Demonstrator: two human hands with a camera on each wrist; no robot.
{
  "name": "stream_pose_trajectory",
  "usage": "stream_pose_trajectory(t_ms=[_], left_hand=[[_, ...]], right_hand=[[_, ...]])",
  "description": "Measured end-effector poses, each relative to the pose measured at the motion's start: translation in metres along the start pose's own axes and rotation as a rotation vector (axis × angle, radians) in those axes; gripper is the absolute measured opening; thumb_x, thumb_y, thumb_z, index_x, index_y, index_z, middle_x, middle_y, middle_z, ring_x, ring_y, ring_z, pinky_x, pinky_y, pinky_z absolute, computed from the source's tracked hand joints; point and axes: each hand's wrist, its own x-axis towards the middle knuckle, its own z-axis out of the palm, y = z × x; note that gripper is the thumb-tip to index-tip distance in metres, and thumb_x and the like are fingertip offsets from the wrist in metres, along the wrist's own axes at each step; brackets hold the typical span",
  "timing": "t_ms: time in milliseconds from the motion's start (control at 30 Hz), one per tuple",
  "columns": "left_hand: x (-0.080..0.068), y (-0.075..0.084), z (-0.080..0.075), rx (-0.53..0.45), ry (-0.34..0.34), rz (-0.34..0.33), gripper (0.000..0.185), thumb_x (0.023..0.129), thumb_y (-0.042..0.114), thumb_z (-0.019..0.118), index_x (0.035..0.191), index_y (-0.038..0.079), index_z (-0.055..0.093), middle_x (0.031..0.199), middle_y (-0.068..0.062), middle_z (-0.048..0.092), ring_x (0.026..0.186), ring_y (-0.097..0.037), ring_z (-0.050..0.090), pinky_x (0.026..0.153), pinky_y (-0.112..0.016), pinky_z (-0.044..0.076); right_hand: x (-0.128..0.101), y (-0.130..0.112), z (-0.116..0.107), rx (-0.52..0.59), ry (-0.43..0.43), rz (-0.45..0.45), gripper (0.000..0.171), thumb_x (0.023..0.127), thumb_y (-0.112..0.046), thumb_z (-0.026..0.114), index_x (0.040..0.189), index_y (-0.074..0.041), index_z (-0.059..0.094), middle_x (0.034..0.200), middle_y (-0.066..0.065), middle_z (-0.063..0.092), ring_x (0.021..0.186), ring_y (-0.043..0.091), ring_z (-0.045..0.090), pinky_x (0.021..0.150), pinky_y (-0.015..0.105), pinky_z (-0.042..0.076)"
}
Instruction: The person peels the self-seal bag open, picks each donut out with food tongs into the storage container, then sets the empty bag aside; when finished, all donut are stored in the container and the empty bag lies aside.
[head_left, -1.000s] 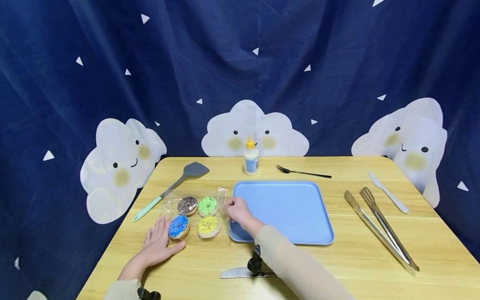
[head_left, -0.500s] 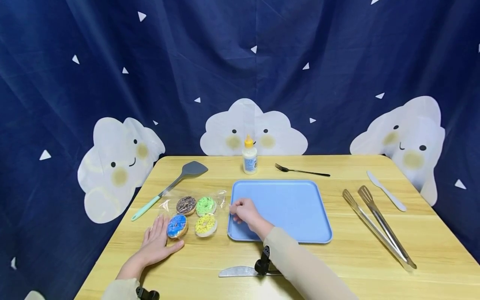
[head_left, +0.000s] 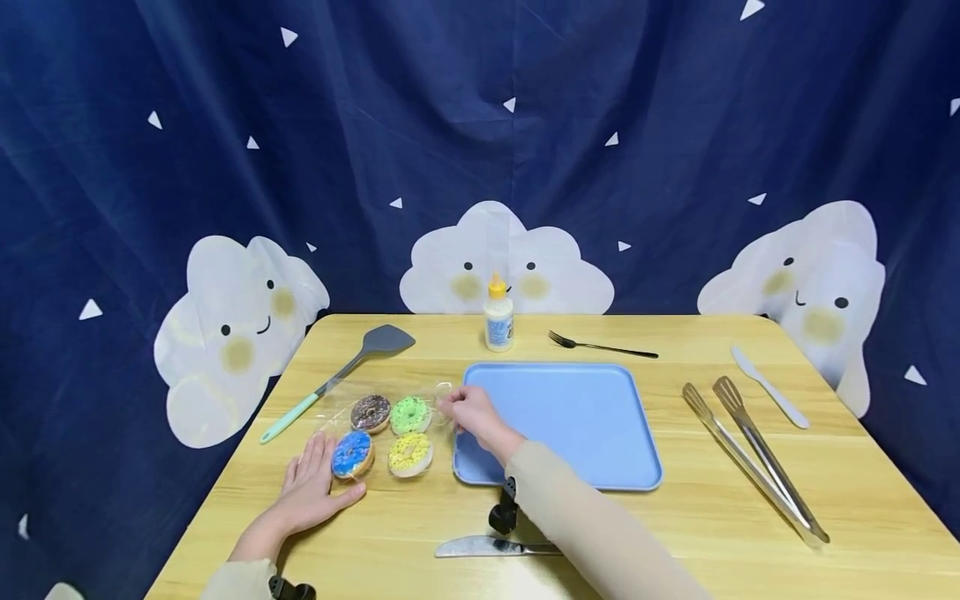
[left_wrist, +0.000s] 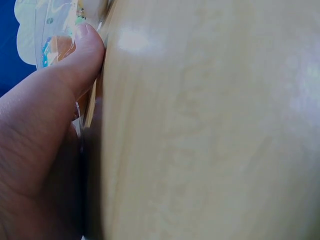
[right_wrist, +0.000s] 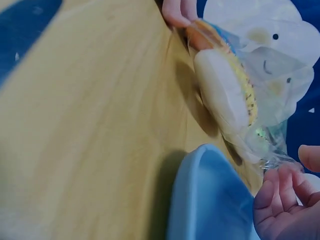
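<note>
Touching clear bag [head_left: 384, 437] at one end: right hand [head_left: 477, 414], fingers curled, cannot tell if pinching | left hand [head_left: 311, 490] flat, fingers straight, beside blue-topped donut [head_left: 352, 452]

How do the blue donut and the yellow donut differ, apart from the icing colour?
The blue donut has a tan-brown base, while the yellow donut has a whitish one.
The blue donut lies right by the left hand; the yellow donut sits farther from it, toward the blue tray.
Both are ring-shaped, in the same clear bag, in the row nearer the person.
</note>
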Motion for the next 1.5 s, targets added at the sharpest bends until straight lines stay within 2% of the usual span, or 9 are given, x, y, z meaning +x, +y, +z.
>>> stream_pose_trajectory(t_ms=[300,500,633,800,867,1000,1133,1300,1500], left_hand=[[0.001,0.002,0.004,0.036,-0.030,-0.029,0.107,0.081,0.061,0.057,0.143,-0.011,0.008,0.148,-0.031,-0.007,0.136,-0.043,-0.007,0.102,-0.063,-0.007],[0.002,0.004,0.001,0.065,-0.032,-0.033,0.108,0.081,0.063,0.056,0.143,-0.011,0.008,0.148,-0.031,-0.007,0.136,-0.044,-0.004,0.102,-0.063,-0.005],[0.002,0.001,0.000,0.072,-0.036,-0.038,0.108,0.081,0.063,0.056,0.143,-0.011,0.007,0.148,-0.030,-0.007,0.136,-0.044,-0.005,0.102,-0.063,-0.005],[0.002,0.000,-0.001,0.071,-0.036,-0.036,0.108,0.081,0.063,0.056,0.143,-0.011,0.008,0.148,-0.030,-0.006,0.136,-0.044,-0.005,0.102,-0.063,-0.005],[0.002,0.000,-0.002,0.080,-0.041,-0.038,0.108,0.081,0.063,0.055,0.143,-0.012,0.008,0.148,-0.031,-0.006,0.136,-0.044,-0.004,0.102,-0.063,-0.005],[0.002,-0.001,-0.003,0.087,-0.048,-0.042,0.109,0.081,0.064,0.055,0.143,-0.011,0.006,0.148,-0.031,-0.007,0.136,-0.044,-0.005,0.102,-0.063,-0.005],[0.003,-0.001,-0.002,0.077,-0.046,-0.040,0.109,0.081,0.064,0.055,0.143,-0.011,0.006,0.148,-0.030,-0.008,0.136,-0.044,-0.006,0.102,-0.063,-0.006],[0.002,-0.001,-0.002,0.066,-0.029,-0.029,0.109,0.080,0.063,0.056,0.142,-0.012,0.007,0.148,-0.031,-0.008,0.136,-0.044,-0.006,0.102,-0.063,-0.005],[0.001,-0.001,-0.002,0.058,-0.013,-0.016,0.108,0.081,0.061,0.058,0.142,-0.013,0.010,0.148,-0.031,-0.006,0.136,-0.044,-0.005,0.102,-0.064,-0.004]], right_hand=[[0.013,-0.003,0.008,-0.048,0.051,0.029,0.017,0.082,0.001,0.053,0.068,-0.009,0.050,0.085,0.006,0.061,0.047,0.012,0.040,0.043,0.023,0.036],[0.012,-0.001,0.000,-0.024,0.062,0.039,0.009,0.078,0.002,0.055,0.073,-0.005,0.057,0.060,0.004,0.050,0.046,0.012,0.043,0.042,0.022,0.037],[0.009,-0.001,-0.005,-0.013,0.054,0.029,0.008,0.076,0.002,0.053,0.071,-0.004,0.057,0.057,0.007,0.051,0.047,0.013,0.046,0.042,0.022,0.038],[0.007,0.000,-0.007,0.056,0.033,0.055,0.009,0.081,0.000,0.056,0.073,0.001,0.058,0.062,0.009,0.054,0.050,0.015,0.049,0.045,0.023,0.041],[0.007,0.001,-0.008,0.083,0.033,0.068,0.007,0.082,0.001,0.056,0.081,0.005,0.062,0.064,0.010,0.056,0.051,0.015,0.050,0.046,0.023,0.042],[0.007,0.003,-0.009,0.125,0.037,0.086,0.017,0.081,0.002,0.056,0.095,0.009,0.063,0.069,0.013,0.059,0.052,0.014,0.051,0.047,0.023,0.043],[0.008,0.006,-0.014,0.173,0.043,0.100,0.020,0.084,0.002,0.056,0.100,0.011,0.061,0.073,0.014,0.061,0.053,0.013,0.051,0.047,0.023,0.044],[0.011,0.011,-0.019,0.241,0.059,0.115,0.010,0.086,0.001,0.055,0.092,0.008,0.058,0.068,0.007,0.055,0.053,0.013,0.050,0.047,0.022,0.044],[0.009,0.014,-0.024,0.273,0.042,0.132,0.005,0.085,0.002,0.054,0.086,0.006,0.056,0.068,0.009,0.055,0.053,0.014,0.051,0.049,0.024,0.045]])
